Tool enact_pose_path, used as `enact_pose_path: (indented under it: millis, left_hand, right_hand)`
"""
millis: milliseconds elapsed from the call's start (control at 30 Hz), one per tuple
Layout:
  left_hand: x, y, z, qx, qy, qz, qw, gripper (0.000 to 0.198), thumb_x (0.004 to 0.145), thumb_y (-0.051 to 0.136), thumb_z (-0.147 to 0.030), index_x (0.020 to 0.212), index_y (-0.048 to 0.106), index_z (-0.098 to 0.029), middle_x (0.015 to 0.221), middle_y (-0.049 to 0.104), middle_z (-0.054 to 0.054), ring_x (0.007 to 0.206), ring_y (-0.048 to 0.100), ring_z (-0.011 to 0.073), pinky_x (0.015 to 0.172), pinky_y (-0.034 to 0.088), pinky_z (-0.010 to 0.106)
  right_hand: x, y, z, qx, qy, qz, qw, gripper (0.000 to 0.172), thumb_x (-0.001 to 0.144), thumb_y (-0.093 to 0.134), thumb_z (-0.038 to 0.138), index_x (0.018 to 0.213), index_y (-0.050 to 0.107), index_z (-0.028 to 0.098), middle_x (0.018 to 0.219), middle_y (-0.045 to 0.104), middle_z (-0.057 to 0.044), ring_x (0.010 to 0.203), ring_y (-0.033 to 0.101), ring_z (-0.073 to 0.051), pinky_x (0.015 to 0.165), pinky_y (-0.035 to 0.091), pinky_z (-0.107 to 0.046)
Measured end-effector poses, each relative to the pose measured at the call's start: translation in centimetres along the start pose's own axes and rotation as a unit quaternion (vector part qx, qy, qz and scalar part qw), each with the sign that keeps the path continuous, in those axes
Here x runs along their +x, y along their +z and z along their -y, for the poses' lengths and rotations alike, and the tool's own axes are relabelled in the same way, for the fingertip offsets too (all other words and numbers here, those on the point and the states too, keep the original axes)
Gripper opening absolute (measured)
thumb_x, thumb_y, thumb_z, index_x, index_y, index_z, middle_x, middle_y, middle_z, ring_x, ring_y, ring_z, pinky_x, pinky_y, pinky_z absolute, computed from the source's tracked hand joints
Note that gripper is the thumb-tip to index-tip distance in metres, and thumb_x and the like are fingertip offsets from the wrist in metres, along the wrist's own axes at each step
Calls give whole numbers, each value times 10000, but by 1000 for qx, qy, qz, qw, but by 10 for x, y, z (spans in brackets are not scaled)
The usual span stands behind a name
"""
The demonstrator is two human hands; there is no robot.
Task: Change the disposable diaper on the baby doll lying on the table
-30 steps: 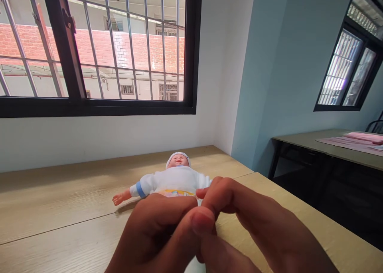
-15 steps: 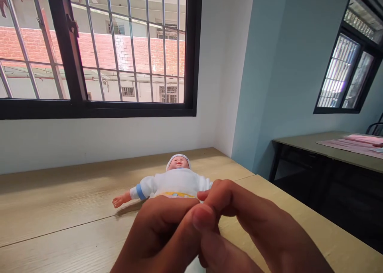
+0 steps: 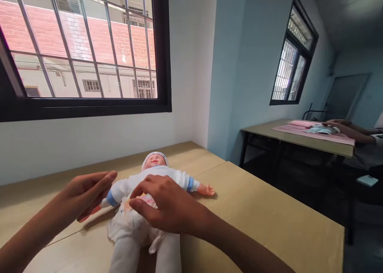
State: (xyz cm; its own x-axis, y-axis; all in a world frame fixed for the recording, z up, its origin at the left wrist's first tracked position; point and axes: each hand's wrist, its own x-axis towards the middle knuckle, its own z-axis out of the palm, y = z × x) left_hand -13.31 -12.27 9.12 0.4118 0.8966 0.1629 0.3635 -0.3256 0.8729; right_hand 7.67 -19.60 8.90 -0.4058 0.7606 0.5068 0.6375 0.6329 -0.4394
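Note:
A baby doll [image 3: 161, 173] lies on its back on the wooden table [image 3: 254, 201], head toward the window wall. It wears a white cap, a white top with blue cuffs and white leggings; a white diaper-like piece with a colourful printed band is bunched at its hips. My left hand [image 3: 86, 195] is raised beside the doll's arm, thumb pressed against the fingers; whatever may be between them is hidden. Over the doll's belly is my right hand [image 3: 166, 205], its fingers curved and the thumb apart from them. Nothing shows in its grasp, and it partly hides the printed band.
A barred window [image 3: 89, 65] is set in the white wall behind the table. To the right stands another table [image 3: 254, 128] with a pink cloth [image 3: 287, 128], where another person's arms [image 3: 350, 131] reach over a light blue-and-white item [image 3: 323, 129]. A phone-like object [image 3: 367, 180] lies lower right.
My hands, joined at the fingertips before, have come apart, left hand to the left and right hand over the doll's belly. The view has turned right, revealing the doll's legs and another person's arms.

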Motion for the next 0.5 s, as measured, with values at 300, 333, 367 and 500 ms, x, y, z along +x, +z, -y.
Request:
enact_pose_path:
  millis: [300,333,367,500]
  left_hand:
    - [42,9,77,337,-39,257,905,191,649,581,-313,660,456,-168,659,424,-44,628,400,108,558,333,208]
    - [42,10,74,336,-42,258,905,208,628,619,-309,677,473,-169,680,438,-45,642,408,109,567,335,209]
    - [42,11,72,330,-49,254,908,227,612,651,-312,712,501,-174,706,462,-47,656,420,111,570,334,208]
    - [44,3,75,323,-66,258,908,227,596,694,-291,727,547,-178,680,475,-54,648,426,109,567,326,209]
  right_hand:
    - [1,59,-66,-75,-35,99,992,423,898,525,489,1262,547,275,1318,556,-40,1258,460,-224,1123,292,-411]
    - [1,59,-67,-79,-30,109,990,403,912,497,484,1258,549,284,1356,526,-40,1281,441,-224,1141,257,-431]
    - [1,59,-68,-85,-21,119,989,392,919,481,478,1257,549,291,1386,500,-40,1302,420,-226,1150,235,-448]
    - [6,55,-63,-106,6,141,984,337,918,482,433,1210,579,295,1391,493,-25,1321,395,-226,1144,248,-450]
